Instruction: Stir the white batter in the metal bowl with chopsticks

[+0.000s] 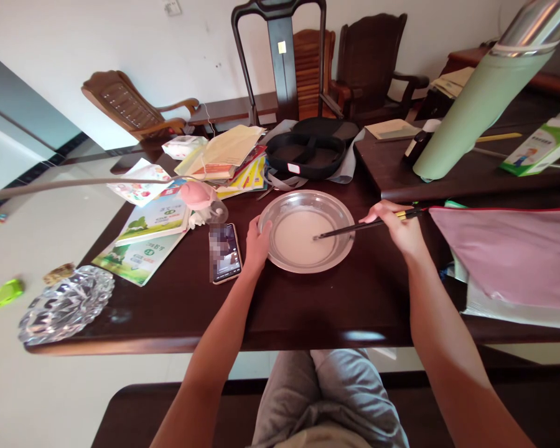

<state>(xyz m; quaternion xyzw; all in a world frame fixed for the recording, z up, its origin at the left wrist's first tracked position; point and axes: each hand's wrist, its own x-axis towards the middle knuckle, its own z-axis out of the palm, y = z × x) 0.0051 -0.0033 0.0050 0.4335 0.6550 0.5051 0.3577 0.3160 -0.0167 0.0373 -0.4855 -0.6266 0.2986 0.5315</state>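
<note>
A round metal dish (280, 258) holding a pale, milky batter sits on the dark wooden table (308, 305) in front of me. My left hand (256, 244) curls against the dish's left rim, steadying it. My right hand (399, 227) is closed on a pair of dark chopsticks (364, 226), whose tips rest in the batter near the dish's middle.
A phone (224, 252) lies just left of the dish. Books and papers (154, 233) spread at the left, with a glass ashtray (65, 303) at the table's left corner. A black case (308, 152) lies behind the dish. A green flask (485, 99) and a pink pouch (513, 252) stand at the right.
</note>
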